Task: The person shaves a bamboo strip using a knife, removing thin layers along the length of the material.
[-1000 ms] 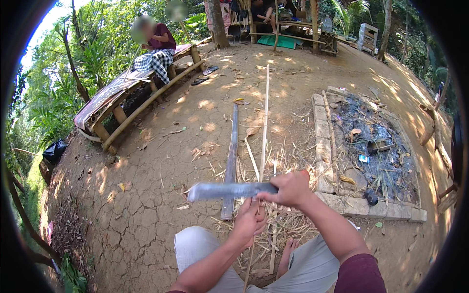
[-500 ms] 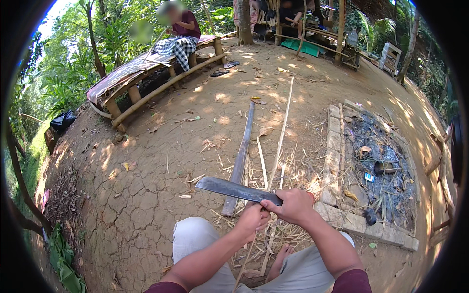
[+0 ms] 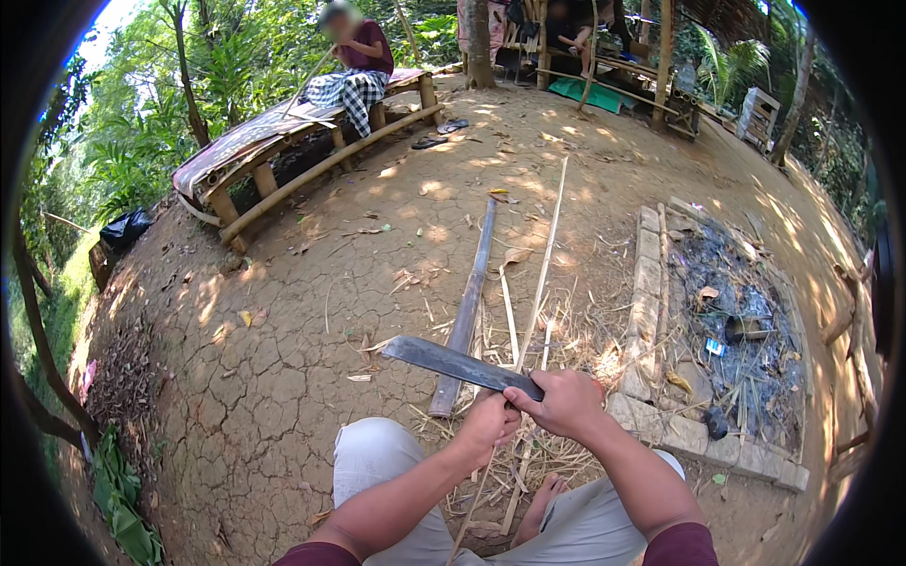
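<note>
Right hand (image 3: pixel 566 404) closed around machete (image 3: pixel 453 362) handle, blade pointing left. Left hand (image 3: pixel 489 424) pinches a thin bamboo strip (image 3: pixel 472 514), apparently against the blade.

I see my right hand (image 3: pixel 566 404) and left hand (image 3: pixel 489 424) side by side above my knees, the right closed on the handle of a machete (image 3: pixel 453 363) whose blade points left. Just beyond the blade, a split bamboo length (image 3: pixel 469 302) lies on the ground (image 3: pixel 283 321), thin strips (image 3: pixel 545 255) to its right. Farther right sits the stone-edged fire pit (image 3: pixel 651 283). The bench (image 3: pixel 283 151) stands behind, at far left.
</note>
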A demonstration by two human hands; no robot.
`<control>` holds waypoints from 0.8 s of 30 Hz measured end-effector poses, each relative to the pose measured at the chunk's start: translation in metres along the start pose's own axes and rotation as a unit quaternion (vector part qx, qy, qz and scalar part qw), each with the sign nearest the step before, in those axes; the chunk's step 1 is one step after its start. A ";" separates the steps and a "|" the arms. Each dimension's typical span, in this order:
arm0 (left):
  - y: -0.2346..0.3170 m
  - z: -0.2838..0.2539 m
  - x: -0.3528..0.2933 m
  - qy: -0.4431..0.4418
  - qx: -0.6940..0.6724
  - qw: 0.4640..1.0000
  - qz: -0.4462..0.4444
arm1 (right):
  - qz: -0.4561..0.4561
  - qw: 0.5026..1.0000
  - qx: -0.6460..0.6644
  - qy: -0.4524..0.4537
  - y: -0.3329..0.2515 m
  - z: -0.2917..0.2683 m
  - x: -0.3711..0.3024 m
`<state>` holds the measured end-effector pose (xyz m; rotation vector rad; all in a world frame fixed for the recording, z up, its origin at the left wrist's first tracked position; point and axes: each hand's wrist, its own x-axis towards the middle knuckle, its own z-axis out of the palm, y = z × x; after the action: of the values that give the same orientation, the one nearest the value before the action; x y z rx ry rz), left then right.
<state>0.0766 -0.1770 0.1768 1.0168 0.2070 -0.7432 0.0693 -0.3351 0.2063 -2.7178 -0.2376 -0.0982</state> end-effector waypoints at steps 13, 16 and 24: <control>0.009 -0.006 -0.016 0.078 0.275 0.919 0.270 | 0.177 0.820 0.544 -0.030 -0.012 0.008 0.005; 0.047 -0.006 -0.062 0.246 0.437 0.692 0.519 | 0.226 0.787 0.574 0.030 -0.001 0.012 0.011; 0.078 0.082 -0.228 -0.054 0.387 0.289 0.874 | 0.253 0.757 0.599 0.056 0.009 0.009 0.017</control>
<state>-0.0552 -0.1145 0.3849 1.3278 -1.4563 1.3904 0.0875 -0.3366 0.1961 -1.3872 0.3772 0.0472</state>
